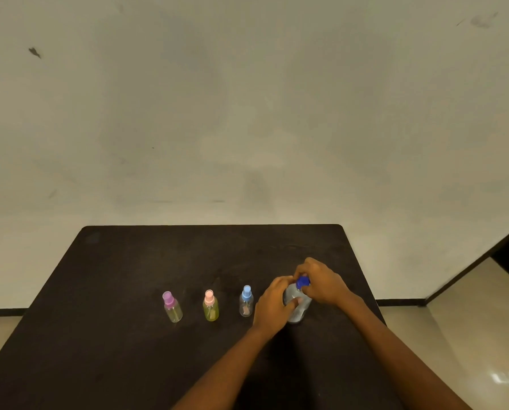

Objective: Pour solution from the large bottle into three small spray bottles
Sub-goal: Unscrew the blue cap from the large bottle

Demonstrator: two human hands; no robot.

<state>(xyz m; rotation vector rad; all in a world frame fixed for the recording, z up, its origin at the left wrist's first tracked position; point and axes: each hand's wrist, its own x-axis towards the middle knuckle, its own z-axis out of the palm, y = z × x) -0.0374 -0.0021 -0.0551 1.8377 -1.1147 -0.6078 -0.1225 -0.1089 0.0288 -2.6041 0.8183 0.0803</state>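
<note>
The large bottle (pixel 299 306), clear with a blue cap (pixel 303 282), is standing on the dark table (pixel 129 291). The left hand (pixel 272 306) is wrapping its fingers round the body; the right hand (pixel 321 281) is pinching the cap from above. Left of those fingers are standing the purple-topped bottle (pixel 172 307), the pink-topped bottle (pixel 210 306) and the blue-topped bottle (pixel 246 301).
</note>
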